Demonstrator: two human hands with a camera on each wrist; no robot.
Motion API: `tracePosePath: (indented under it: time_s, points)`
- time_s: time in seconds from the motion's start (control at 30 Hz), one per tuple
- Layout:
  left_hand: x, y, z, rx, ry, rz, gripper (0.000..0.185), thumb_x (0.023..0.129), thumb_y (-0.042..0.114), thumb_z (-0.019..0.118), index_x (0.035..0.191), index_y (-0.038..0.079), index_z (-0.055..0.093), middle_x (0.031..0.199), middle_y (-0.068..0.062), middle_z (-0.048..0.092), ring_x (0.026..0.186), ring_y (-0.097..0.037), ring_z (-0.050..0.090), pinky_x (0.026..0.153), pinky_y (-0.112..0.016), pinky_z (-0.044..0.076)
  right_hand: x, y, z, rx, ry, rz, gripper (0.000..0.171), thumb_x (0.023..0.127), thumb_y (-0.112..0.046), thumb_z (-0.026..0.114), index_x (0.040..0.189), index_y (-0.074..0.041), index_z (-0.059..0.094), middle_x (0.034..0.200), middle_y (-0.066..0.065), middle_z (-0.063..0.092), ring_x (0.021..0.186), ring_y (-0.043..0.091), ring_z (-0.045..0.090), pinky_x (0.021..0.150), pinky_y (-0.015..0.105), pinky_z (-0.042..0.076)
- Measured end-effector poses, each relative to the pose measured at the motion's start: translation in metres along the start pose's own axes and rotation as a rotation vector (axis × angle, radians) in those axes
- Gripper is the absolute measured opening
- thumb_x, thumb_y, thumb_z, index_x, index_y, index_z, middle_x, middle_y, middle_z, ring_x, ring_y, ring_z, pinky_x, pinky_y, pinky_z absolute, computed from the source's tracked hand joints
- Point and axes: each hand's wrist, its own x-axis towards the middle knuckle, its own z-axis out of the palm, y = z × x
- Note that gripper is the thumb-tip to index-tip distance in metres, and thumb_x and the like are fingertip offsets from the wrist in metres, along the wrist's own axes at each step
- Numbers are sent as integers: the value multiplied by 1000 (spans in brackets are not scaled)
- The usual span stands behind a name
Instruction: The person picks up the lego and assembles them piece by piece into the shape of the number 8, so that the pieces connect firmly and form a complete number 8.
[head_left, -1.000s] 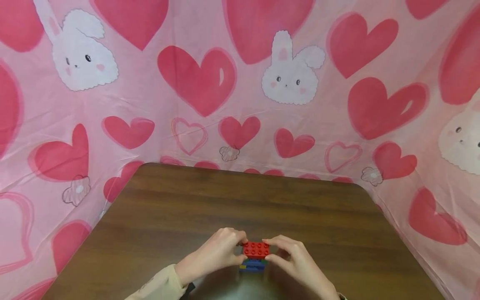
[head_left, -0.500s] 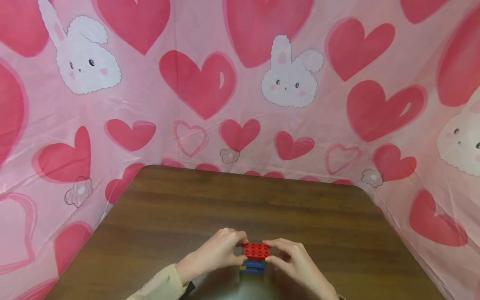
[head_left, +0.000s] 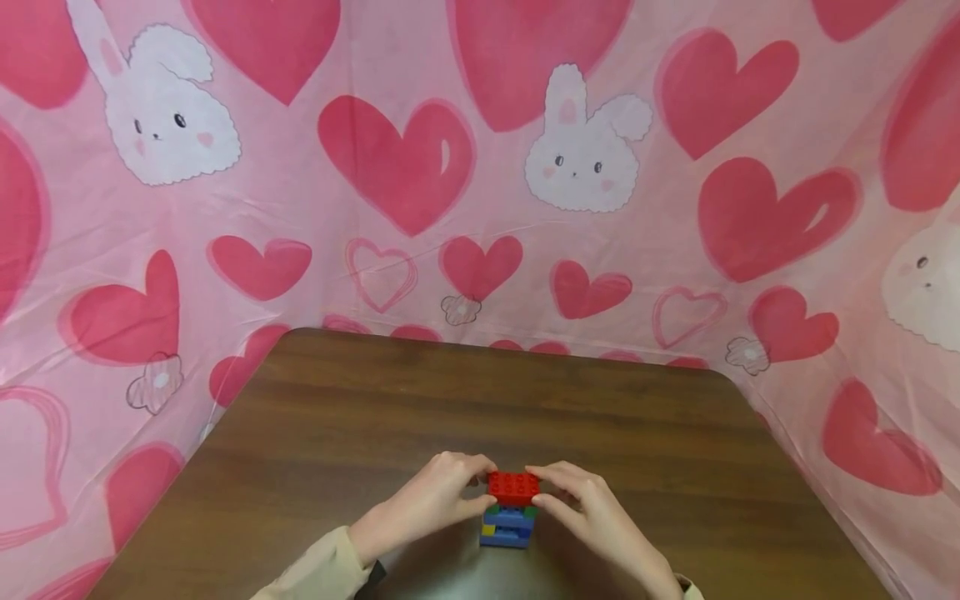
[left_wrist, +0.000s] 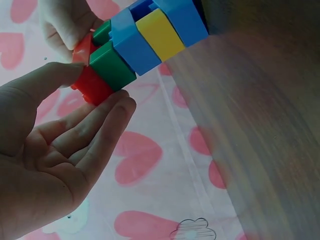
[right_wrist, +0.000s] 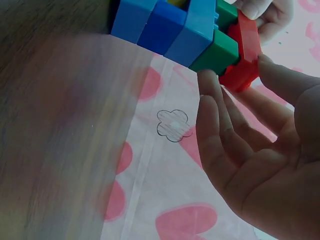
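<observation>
Two hands pinch one red brick topping a small block stack on the wooden counter: left hand at its left end, right hand at its right. No readable writing on bricks.

Place: a home play corner
Backdrop: pink sheet printed with hearts and bunnies
Surface: dark wood table
Toy: stacked plastic bricks
</observation>
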Motion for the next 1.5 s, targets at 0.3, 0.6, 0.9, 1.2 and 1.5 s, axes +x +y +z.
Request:
tracePosePath:
  time_s: [0.3,0.6,0.9,1.2,1.5]
  points:
    - [5,-6,1,-81,-6,-51,30,87,20,76,113,6,70,103,-6,76,80,-6,68,74,-17,56,6,3,0,15,1,70,37,96,-28,64,128,-8,65,109,5,70,82,4,65,70,22,57]
    - [8,-14,3,-165,15,-60,29,87,17,76,113,4,70,102,-9,76,79,-6,68,74,-18,57,12,4,1,92,-2,138,32,95,-24,66,121,-8,61,104,10,73,82,14,70,68,22,57]
    - [14,-25,5,-207,32,-84,28,89,18,74,113,3,70,99,-9,76,79,-8,69,73,-14,55,20,10,0,119,9,190,24,93,-22,68,111,-9,59,101,9,73,79,20,71,68,18,56]
    - [22,-36,4,-250,6,-155,28,91,21,71,114,4,71,100,-9,76,77,-8,68,71,-15,54,29,21,1,106,-47,226,19,94,-23,67,104,-8,62,98,9,75,81,27,71,69,19,55]
    - [27,-43,8,-266,-4,-219,26,92,20,70,111,2,73,93,-9,76,60,-5,54,58,-18,50,38,33,5,105,-72,257,21,95,-24,66,108,-7,62,103,12,73,82,22,72,70,23,59]
